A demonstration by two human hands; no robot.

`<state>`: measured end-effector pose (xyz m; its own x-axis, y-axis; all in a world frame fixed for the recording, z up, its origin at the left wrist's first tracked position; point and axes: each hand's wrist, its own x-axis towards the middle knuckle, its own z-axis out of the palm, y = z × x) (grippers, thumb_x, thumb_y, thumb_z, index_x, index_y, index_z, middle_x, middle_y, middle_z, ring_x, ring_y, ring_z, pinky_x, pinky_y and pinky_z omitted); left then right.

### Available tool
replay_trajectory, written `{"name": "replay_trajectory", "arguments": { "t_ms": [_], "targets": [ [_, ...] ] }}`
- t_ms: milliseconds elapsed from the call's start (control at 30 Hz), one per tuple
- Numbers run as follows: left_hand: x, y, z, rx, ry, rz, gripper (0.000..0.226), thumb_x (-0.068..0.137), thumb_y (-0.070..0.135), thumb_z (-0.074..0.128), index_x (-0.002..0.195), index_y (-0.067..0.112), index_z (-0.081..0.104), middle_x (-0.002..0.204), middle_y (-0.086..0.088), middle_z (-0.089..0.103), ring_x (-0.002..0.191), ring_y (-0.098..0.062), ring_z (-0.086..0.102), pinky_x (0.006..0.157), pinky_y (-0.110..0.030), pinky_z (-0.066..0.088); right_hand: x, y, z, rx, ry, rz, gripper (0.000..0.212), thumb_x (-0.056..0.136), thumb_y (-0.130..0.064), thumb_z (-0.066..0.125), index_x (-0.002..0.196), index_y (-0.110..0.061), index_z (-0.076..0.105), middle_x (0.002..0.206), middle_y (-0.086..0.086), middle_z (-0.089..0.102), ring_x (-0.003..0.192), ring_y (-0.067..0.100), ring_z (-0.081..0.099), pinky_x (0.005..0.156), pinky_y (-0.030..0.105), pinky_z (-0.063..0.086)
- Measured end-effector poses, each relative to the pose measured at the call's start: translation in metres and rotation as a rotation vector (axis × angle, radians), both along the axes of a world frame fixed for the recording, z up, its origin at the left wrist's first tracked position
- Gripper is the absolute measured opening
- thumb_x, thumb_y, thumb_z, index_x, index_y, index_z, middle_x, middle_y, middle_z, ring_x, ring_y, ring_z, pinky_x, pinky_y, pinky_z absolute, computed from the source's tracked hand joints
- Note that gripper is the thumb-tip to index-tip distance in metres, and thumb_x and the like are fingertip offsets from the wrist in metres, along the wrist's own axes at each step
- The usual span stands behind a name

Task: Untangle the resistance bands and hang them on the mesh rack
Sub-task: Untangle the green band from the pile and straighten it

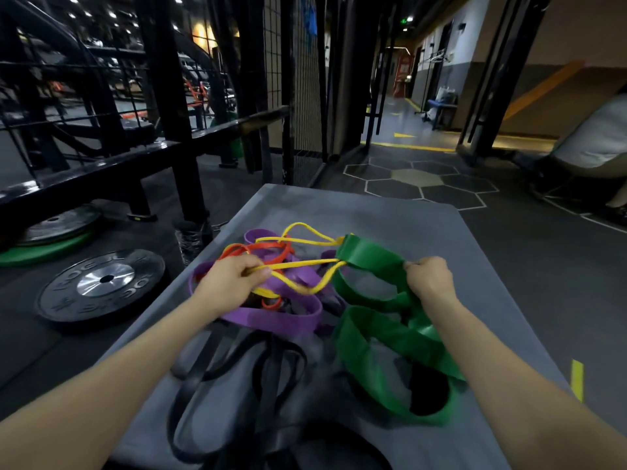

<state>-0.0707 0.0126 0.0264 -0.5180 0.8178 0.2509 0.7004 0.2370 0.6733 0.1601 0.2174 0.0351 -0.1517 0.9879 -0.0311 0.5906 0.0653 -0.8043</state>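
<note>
A tangle of resistance bands lies on a grey mat [475, 266]. My left hand [230, 279] pinches the thin yellow band [305, 264], which threads through the wide green band [373, 256]. My right hand [429, 276] grips the green band and holds its upper loop off the mat. A purple band [274, 320] and an orange band [271, 247] are knotted under the yellow one. Black bands [271, 368] sprawl nearer to me. The mesh rack [305, 79] stands upright beyond the mat's far edge.
Weight plates [101, 286] lie on the floor to the left, beside a black steel frame [176, 113]. A seated person [597, 137] is at the far right. A corridor with yellow floor lines opens ahead on the right.
</note>
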Motion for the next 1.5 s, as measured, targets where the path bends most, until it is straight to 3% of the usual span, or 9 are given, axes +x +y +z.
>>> {"name": "replay_trajectory", "arguments": {
  "t_ms": [200,333,533,700,800,900,1100,1400,1500],
  "targets": [
    [-0.020,-0.006,-0.012,-0.235,-0.116,0.375,0.023,0.081,0.041,0.058,0.065,0.025,0.063,0.088,-0.011,0.068,0.092,-0.031,0.061,0.085,-0.037,0.048,0.008,0.005,0.003,-0.074,0.173,-0.069,0.030,0.092,-0.016,0.053,0.064,-0.007,0.044,0.068,0.009,0.048,0.051,0.020,0.037,0.055,0.027,0.033],
    [0.023,0.031,-0.009,-0.345,0.132,0.267,0.033,0.093,0.025,0.043,0.120,0.011,0.056,0.125,-0.017,0.050,0.115,-0.035,0.049,0.097,-0.041,0.041,0.003,-0.003,-0.002,0.044,0.113,0.182,0.044,0.095,-0.017,0.049,0.054,-0.015,0.032,0.053,0.001,0.032,0.050,0.017,0.030,0.051,0.028,0.023],
    [0.094,0.102,-0.020,-0.263,0.098,0.069,0.074,0.081,0.047,0.061,0.135,0.003,0.034,0.138,-0.023,0.037,0.127,-0.037,0.040,0.105,-0.041,0.034,0.011,-0.006,0.003,0.119,0.245,0.365,0.033,0.095,-0.020,0.047,0.065,-0.006,0.048,0.060,0.008,0.037,0.059,0.018,0.036,0.059,0.029,0.029],
    [0.114,0.124,-0.025,-0.483,0.135,0.184,0.049,0.089,0.051,0.049,0.116,0.010,0.054,0.124,-0.015,0.058,0.115,-0.036,0.055,0.087,-0.039,0.045,0.028,-0.006,0.005,0.109,0.351,0.452,0.024,0.090,-0.026,0.059,0.075,-0.007,0.063,0.068,0.011,0.057,0.063,0.020,0.051,0.061,0.035,0.041],
    [0.120,0.119,-0.010,-0.513,0.351,0.121,0.045,0.091,0.049,0.049,0.115,0.011,0.058,0.121,-0.015,0.060,0.112,-0.035,0.056,0.083,-0.038,0.046,0.022,-0.006,-0.007,0.191,0.148,0.496,0.026,0.083,-0.033,0.068,0.093,-0.010,0.066,0.089,0.004,0.068,0.085,0.020,0.064,0.077,0.034,0.048],
    [0.116,0.101,0.009,-0.341,0.396,-0.085,0.031,0.094,0.042,0.046,0.098,0.013,0.057,0.106,-0.014,0.063,0.104,-0.034,0.057,0.078,-0.036,0.042,0.007,-0.009,-0.008,0.228,0.106,0.377,0.038,0.085,-0.040,0.062,0.103,-0.006,0.063,0.098,0.005,0.065,0.098,0.023,0.060,0.081,0.032,0.045],
    [0.108,0.060,0.045,0.233,0.166,-0.494,0.037,0.092,0.043,0.043,0.079,0.009,0.054,0.060,-0.001,0.044,0.058,-0.011,0.041,0.058,-0.023,0.032,-0.011,0.000,-0.010,0.064,0.156,0.108,0.033,0.085,-0.039,0.062,0.072,-0.009,0.057,0.067,0.007,0.057,0.077,0.030,0.058,0.064,0.033,0.041],
    [0.027,0.022,0.039,0.692,-0.431,0.456,0.037,0.095,0.039,0.042,0.062,0.023,0.045,0.060,0.004,0.041,0.062,-0.017,0.040,0.061,-0.032,0.030,0.031,0.018,-0.016,-0.094,0.273,-0.309,0.033,0.086,-0.033,0.061,0.094,-0.001,0.060,0.099,0.022,0.064,0.088,0.037,0.062,0.077,0.046,0.050],
    [0.014,0.015,0.028,0.314,-0.209,0.620,0.040,0.099,0.034,0.036,0.078,0.007,0.057,0.076,-0.012,0.053,0.085,-0.032,0.053,0.066,-0.033,0.029,0.038,0.017,-0.018,-0.092,0.248,-0.292,0.027,0.088,-0.031,0.059,0.080,-0.006,0.054,0.088,0.018,0.064,0.079,0.034,0.061,0.072,0.044,0.051]
  ]
}}
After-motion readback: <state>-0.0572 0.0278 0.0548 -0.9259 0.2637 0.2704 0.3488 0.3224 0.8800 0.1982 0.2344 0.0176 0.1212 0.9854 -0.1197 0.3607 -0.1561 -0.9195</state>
